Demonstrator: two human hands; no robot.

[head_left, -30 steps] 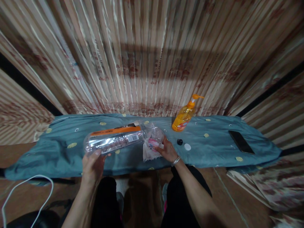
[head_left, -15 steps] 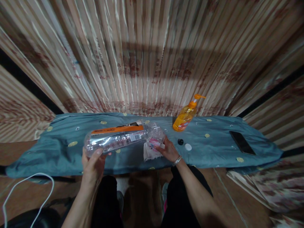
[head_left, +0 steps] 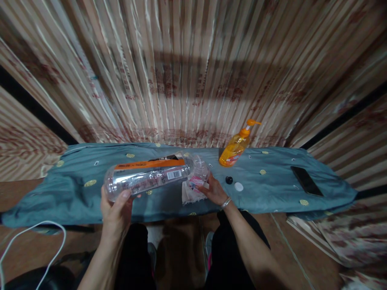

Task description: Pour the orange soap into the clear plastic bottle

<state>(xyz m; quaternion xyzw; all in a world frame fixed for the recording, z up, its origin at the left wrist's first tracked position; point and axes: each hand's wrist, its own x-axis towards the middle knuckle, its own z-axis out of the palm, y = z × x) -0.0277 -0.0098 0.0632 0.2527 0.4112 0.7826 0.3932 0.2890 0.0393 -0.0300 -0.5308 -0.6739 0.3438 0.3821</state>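
My left hand (head_left: pixel 117 205) is closed around the base end of a large clear plastic bottle (head_left: pixel 148 177) with an orange and silver label. The bottle lies tilted in the air, its neck pointing right. My right hand (head_left: pixel 214 189) grips a smaller clear plastic bottle (head_left: pixel 198 177) with a pink label. The mouths of the two bottles meet or overlap; exactly how they touch I cannot tell. Under the smaller bottle lies a pale cloth (head_left: pixel 190 196). Just right of my right hand are a black cap (head_left: pixel 229 180) and a white cap (head_left: pixel 238 186).
A pump bottle of orange liquid (head_left: pixel 232 151) stands at the back of the teal-covered table (head_left: pixel 272 193). A black phone (head_left: pixel 306 181) lies on the right. At lower left hangs a white cable (head_left: pixel 65 237). Striped curtain (head_left: pixel 181 80) rises behind the table.
The large bottle has shifted very slightly, its base a little lower and to the left. The smaller bottle and my right hand have hardly moved.
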